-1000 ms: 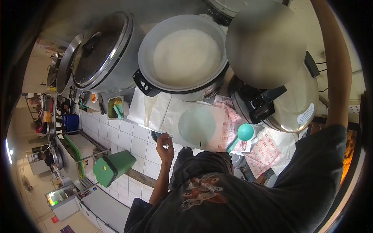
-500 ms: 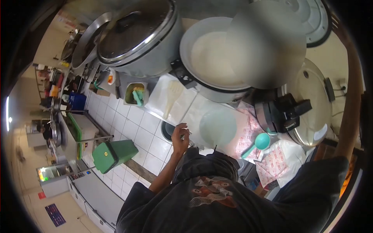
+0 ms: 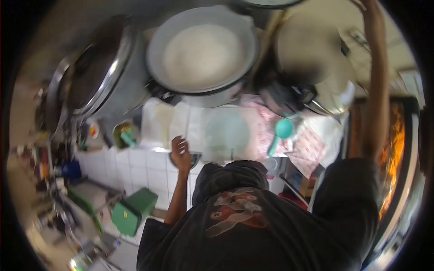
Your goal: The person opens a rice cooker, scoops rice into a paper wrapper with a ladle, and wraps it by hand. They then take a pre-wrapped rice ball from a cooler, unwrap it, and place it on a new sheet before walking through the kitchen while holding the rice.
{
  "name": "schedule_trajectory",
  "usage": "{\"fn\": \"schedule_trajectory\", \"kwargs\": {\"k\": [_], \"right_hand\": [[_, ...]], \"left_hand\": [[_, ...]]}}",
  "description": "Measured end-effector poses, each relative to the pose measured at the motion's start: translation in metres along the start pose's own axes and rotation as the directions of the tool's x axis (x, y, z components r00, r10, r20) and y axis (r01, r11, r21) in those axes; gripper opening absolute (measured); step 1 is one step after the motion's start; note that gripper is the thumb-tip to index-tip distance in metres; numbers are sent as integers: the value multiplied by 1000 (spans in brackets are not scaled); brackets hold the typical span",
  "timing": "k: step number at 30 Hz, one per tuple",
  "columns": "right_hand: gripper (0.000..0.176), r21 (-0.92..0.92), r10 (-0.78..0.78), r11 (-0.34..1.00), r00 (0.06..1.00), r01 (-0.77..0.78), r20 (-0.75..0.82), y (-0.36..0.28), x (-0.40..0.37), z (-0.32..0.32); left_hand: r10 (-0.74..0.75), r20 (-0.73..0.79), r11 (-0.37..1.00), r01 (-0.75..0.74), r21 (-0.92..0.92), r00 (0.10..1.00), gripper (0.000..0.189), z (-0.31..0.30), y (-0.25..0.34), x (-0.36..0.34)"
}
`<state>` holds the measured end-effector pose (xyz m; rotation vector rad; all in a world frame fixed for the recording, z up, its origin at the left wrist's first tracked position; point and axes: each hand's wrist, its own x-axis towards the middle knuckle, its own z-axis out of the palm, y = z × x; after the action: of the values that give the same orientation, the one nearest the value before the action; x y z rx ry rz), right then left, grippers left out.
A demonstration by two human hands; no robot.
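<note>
My left hand (image 3: 181, 150) hangs, fingers loosely bent and a little apart, at the counter's front edge, with nothing in it. Just behind it a pale flat paddle (image 3: 163, 119) lies on white paper (image 3: 151, 128). My right arm reaches to the top right, where my right hand (image 3: 360, 4) is blurred and cut by the frame edge; its grip is unclear. An uncovered grey cooker pot (image 3: 156, 58) holds white contents (image 3: 203, 54). The rim of a lid (image 3: 271, 4) shows at the top. A teal scoop (image 3: 284, 129) rests on red-printed paper (image 3: 262, 122).
A large pot with a glass lid (image 3: 97, 67) stands at the left, and a closed cooker (image 3: 332, 92) at the right. A small tray (image 3: 121, 137) holds a green item. A green bin (image 3: 133, 212) stands on the tiled floor (image 3: 153, 174). A smooth blurred patch covers the upper right.
The view has swung right, so the pots and counter appear further left. The lid now shows only at the top edge. My right hand has shifted to the upper frame edge.
</note>
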<state>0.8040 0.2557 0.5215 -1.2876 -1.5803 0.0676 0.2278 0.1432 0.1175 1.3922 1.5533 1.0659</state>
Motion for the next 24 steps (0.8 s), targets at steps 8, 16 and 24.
{"fn": "schedule_trajectory", "kwargs": {"k": [8,16,24], "right_hand": [[27,-101,134,930,579,-354,-804,-92,-323,81],[49,-686,759,10,452,-728,-469,-1,-555,242],[37,-502,835,98,345,-859,-428,48,-580,253]], "left_hand": [[33,379,943,-154,295,925,36,26,-41,-10],[336,482,811,-509,289,809,47,56,-36,-6],[306,859,598,-785,163,411,50,65,-49,-16]]}}
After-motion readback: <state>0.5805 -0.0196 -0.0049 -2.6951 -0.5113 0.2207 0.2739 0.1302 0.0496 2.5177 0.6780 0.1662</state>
